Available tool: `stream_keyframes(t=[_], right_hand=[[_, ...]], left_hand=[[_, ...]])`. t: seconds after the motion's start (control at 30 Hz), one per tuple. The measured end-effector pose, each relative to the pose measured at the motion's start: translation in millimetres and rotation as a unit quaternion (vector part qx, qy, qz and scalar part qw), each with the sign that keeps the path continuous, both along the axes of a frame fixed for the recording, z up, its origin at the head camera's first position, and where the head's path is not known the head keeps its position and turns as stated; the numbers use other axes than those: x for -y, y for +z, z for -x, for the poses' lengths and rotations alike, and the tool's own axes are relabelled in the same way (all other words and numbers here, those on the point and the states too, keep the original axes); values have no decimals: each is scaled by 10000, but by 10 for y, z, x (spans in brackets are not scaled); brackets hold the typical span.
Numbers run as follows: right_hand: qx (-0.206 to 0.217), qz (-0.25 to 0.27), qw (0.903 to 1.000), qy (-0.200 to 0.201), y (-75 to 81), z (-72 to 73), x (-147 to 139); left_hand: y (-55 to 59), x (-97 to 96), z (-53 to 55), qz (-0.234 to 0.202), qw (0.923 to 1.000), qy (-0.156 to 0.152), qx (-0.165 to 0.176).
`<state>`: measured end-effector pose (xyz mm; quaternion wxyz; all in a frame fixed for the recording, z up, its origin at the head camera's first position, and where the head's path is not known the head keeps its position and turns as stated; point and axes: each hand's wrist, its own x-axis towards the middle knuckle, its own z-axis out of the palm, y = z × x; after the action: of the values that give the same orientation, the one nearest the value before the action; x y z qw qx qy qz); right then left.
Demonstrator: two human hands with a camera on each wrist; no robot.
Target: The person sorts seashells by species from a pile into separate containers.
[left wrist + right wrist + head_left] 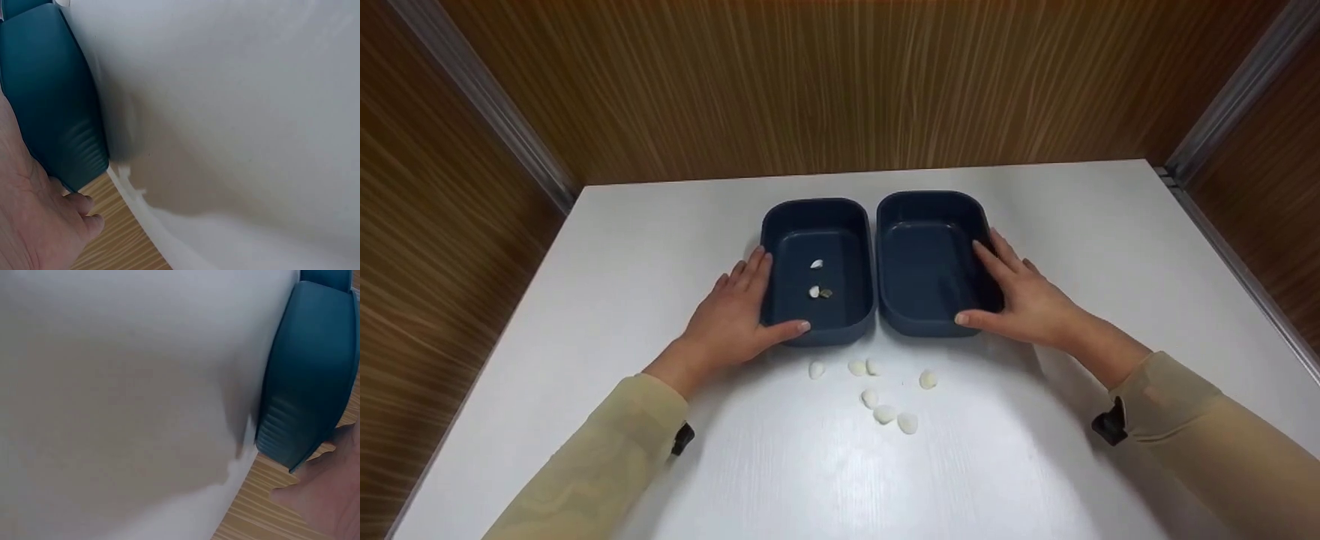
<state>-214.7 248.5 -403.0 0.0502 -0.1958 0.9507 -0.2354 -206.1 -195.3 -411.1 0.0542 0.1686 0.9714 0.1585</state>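
Two dark blue rectangular boxes stand side by side on the white table in the head view. My left hand lies along the outer side of the left box, its thumb touching the front rim. At the right box, my right hand rests on the right wall, fingers extended and thumb at the front corner. Inside the left box are two white shell-like pieces and a brownish one. Both wrist views show a box's outer wall with the hand against it.
Several small, pale, flat oval pieces lie scattered on the white table in front of the boxes. Wood-grain panels enclose the table at the back and sides, with metal strips at the corners.
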Motion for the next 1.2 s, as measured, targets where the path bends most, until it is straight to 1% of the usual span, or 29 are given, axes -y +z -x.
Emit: stream_keyframes(t=[0.23, 0.43, 0.6, 0.67, 0.77, 0.9, 0.97, 1.03, 1.1, 1.2], right_hand=[[204, 50, 9997, -126, -47, -17, 6], [326, 111, 9992, -214, -54, 11, 13], [383, 111, 9990, -202, -65, 32, 4], [390, 127, 9990, -191, -71, 41, 2], [399, 157, 9989, -186, -84, 49, 2], [395, 200, 9988, -189, -96, 53, 3], [400, 220, 9988, -193, -100, 54, 1], [406, 235, 9987, -191, -102, 55, 2], [403, 259, 9987, -180, -101, 53, 3], [381, 286, 9987, -166, -99, 50, 6]], left_hand=[[5, -11, 17, -13, 9999, -68, -86], [16, -2, 44, -61, 9998, -87, -148], [20, -1, 53, -144, 9998, -103, -130], [30, -4, 47, -154, 9997, -95, -140], [62, -12, 24, -186, 9995, -71, -263], [132, -55, -58, -341, 9975, -185, -595], [163, -84, -134, -507, 9954, -309, -748], [184, -112, -230, -727, 9920, -499, -899], [198, -135, -338, -1033, 9863, -734, -1061], [200, -167, -489, -1507, 9718, -1161, -1393]])
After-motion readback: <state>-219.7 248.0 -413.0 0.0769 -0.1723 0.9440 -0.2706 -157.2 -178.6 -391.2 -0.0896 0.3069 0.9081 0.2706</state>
